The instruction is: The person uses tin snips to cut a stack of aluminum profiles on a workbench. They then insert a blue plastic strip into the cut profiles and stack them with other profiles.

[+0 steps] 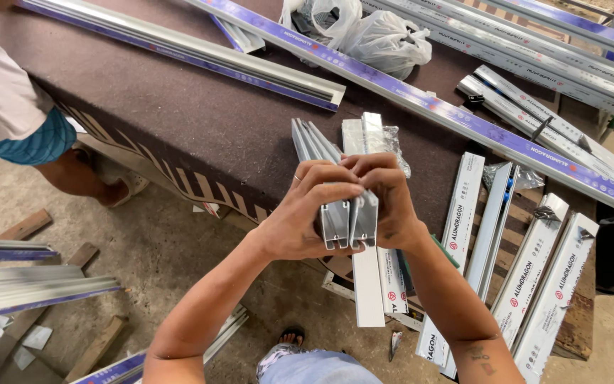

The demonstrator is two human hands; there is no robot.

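I'm gripping two short aluminium profile pieces [349, 217] side by side at the centre of the frame, my left hand [300, 213] and right hand [389, 203] both closing around them, fingertips meeting on top. They are sticking out over the edge of the dark workbench [179, 121].

Short silver aluminium channel profiles [349, 220], smooth with a satin sheen; dark brown bench [179, 121], matt and finely textured; crumpled translucent white plastic bags [364, 32], glossy; rough grey concrete floor [143, 263].
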